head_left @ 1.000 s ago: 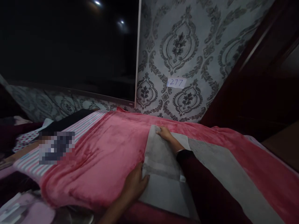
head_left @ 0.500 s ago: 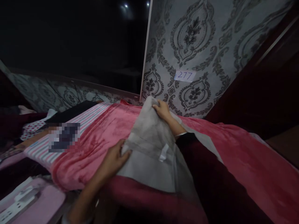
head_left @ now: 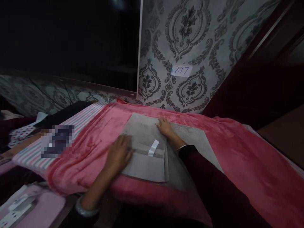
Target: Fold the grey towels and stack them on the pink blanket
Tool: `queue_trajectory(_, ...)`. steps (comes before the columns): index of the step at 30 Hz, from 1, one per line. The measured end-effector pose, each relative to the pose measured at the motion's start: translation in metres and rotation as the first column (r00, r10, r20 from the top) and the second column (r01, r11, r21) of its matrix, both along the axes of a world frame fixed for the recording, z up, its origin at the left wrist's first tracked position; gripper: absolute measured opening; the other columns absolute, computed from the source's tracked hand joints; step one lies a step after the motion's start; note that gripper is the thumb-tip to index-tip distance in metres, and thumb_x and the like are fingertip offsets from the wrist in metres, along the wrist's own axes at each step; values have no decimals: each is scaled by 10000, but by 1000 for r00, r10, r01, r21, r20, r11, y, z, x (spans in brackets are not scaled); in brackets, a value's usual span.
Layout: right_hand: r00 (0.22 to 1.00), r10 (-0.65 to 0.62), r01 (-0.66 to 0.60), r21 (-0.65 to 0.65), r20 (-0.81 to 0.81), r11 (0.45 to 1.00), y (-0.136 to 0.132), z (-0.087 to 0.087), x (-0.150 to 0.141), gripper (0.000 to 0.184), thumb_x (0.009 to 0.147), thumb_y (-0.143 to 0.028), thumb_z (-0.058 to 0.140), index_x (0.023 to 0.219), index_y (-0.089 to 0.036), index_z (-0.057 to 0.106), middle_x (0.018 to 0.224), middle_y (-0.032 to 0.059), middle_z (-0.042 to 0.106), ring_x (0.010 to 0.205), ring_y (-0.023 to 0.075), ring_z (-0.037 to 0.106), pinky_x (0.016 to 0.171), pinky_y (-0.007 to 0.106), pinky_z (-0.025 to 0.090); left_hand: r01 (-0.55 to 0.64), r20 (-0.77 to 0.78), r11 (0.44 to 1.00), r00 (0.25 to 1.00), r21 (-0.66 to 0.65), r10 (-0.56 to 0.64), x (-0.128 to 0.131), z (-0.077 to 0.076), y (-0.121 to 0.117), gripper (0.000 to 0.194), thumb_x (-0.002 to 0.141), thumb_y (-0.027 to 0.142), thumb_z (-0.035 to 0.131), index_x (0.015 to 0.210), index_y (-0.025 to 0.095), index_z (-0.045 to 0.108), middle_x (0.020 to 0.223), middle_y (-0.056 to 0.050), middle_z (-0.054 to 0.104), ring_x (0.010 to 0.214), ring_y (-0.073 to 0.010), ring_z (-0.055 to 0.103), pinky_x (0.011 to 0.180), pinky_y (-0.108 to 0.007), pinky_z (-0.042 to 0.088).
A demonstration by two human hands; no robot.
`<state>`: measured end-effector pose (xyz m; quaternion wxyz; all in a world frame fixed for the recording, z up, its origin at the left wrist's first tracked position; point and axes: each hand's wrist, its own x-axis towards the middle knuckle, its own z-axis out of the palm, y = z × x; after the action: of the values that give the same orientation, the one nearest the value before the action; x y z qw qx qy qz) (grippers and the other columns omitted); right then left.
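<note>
A grey towel-like cloth (head_left: 144, 133), partly folded over on itself, lies flat on a pink fleece blanket (head_left: 102, 136). A white label (head_left: 153, 148) shows on its folded layer, below a darker band. My left hand (head_left: 118, 153) rests at the left edge of the fold, with its fingers stretched forward on the cloth. On the far side of the folded layer, my right hand (head_left: 165, 126) lies with its fingertips touching the cloth. Another grey layer spreads out to the right, partly behind my right sleeve.
A dark television screen (head_left: 71, 41) hangs behind the bed-like surface. A paper marked 277 (head_left: 181, 70) is on the patterned wall. To the left lie striped fabric (head_left: 89, 114) and a blurred-out dark item. A white power strip (head_left: 19, 212) sits at lower left.
The raised, peaked part of the grey cloth has come down flat onto the blanket. My right hand has lowered with it, and my left hand now lies flatter on its left edge.
</note>
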<state>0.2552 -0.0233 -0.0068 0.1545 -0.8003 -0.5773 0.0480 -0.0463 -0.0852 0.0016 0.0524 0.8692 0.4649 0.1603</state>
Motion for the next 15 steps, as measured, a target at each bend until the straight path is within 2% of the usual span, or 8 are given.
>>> queue_trajectory(2, 994, -68, 74, 70, -84, 995, 0, -2, 15, 578, 991, -353, 503, 1535, -168, 441, 1546, 172, 492, 1429, 312, 456, 1168, 458, 364, 191, -3, 982, 982, -10, -191, 25, -9, -20, 605, 891, 271, 604, 1474, 163, 487, 1599, -173, 427, 1497, -358, 359, 1193, -571, 337)
queue_trajectory(4, 984, -106, 120, 95, -143, 988, 1, -5, 26, 567, 977, -321, 521, 1522, -175, 463, 1464, 152, 584, 1372, 288, 525, 1141, 409, 400, 352, 7, 935, 936, -33, -352, 48, -20, -42, 651, 907, 314, 613, 1519, 186, 431, 1645, -161, 353, 1534, -336, 293, 1220, -595, 285)
queue_trajectory(6, 976, -139, 156, 90, -169, 984, 5, -8, 33, 562, 975, -308, 520, 1518, -174, 467, 1422, 142, 622, 1331, 266, 566, 1106, 378, 434, 432, 15, 900, 902, -52, -432, 66, -30, -62, 722, 906, 398, 631, 1543, 160, 389, 1654, -185, 322, 1543, -337, 270, 1233, -606, 254)
queue_trajectory(9, 959, -189, 207, 67, -211, 976, 11, -10, 40, 513, 970, -308, 528, 1461, -157, 534, 1357, 147, 665, 1221, 242, 647, 1001, 331, 503, 411, -5, 910, 911, -60, -412, 84, -39, -83, 853, 864, 496, 674, 1548, 89, 368, 1637, -247, 319, 1544, -386, 242, 1232, -640, 224)
queue_trajectory(11, 951, -207, 224, 49, -228, 973, 15, -9, 44, 442, 952, -315, 566, 1361, -156, 625, 1276, 139, 709, 1134, 235, 687, 922, 303, 530, 367, -21, 929, 929, -34, -368, 90, -41, -90, 862, 844, 489, 700, 1548, 107, 383, 1636, -256, 312, 1544, -417, 214, 1219, -670, 217)
queue_trajectory(15, 947, -227, 239, 27, -228, 971, 20, -6, 49, 277, 919, -289, 622, 1140, -168, 736, 1128, 113, 758, 1039, 224, 706, 866, 275, 525, 390, -43, 921, 920, 19, -389, 93, -45, -96, 599, 903, 417, 647, 1473, 282, 517, 1660, -160, 317, 1552, -409, 195, 1200, -706, 216)
